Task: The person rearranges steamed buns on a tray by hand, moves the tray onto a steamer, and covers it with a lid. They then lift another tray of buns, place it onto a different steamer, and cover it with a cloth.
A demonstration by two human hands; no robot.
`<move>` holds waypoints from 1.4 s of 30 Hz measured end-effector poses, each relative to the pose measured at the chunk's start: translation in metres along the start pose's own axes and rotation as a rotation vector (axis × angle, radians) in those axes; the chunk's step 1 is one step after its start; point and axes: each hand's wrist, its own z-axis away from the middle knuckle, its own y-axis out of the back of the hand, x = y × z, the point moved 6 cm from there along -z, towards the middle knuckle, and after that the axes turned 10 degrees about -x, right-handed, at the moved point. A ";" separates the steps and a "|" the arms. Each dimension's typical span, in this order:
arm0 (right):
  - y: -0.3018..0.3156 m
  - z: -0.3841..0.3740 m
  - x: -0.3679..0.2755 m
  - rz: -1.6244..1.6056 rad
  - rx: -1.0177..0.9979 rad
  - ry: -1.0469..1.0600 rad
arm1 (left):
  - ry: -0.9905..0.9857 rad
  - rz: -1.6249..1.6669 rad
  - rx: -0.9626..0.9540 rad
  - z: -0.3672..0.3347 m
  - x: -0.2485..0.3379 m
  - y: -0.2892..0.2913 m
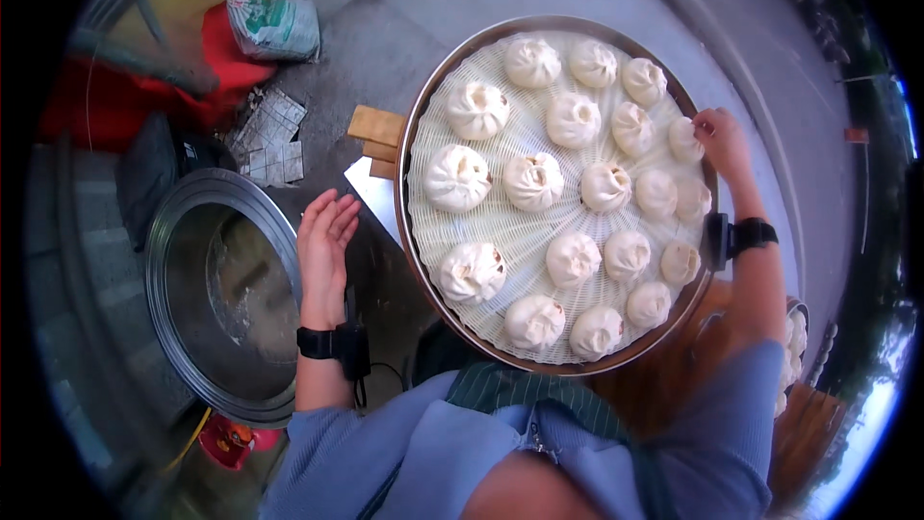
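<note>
A large round steamer tray with a pale woven mat lies in front of me, bearing many white pleated steamed buns. At its right rim, the fingertips of my right hand close on a bun, which rests at the edge of the mat. My left hand hovers to the left of the tray, palm turned up and fingers stretched, with nothing in it. A gap stands between it and the tray's rim.
Left of me stands a big metal pot. Wooden blocks jut from under the tray's left side. A white and green sack sits at the back left, by red cloth. More buns show at the lower right. A red container is at lower left.
</note>
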 end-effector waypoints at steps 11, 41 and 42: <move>0.043 0.055 -0.024 -0.236 0.169 -0.001 | -0.026 -0.004 -0.071 -0.004 0.013 -0.007; -0.115 0.287 0.004 -1.576 0.460 -0.374 | -0.029 -0.387 0.006 -0.035 0.028 -0.047; -0.119 0.272 0.015 -1.681 0.514 -0.448 | 0.021 -0.315 0.002 -0.039 0.022 -0.044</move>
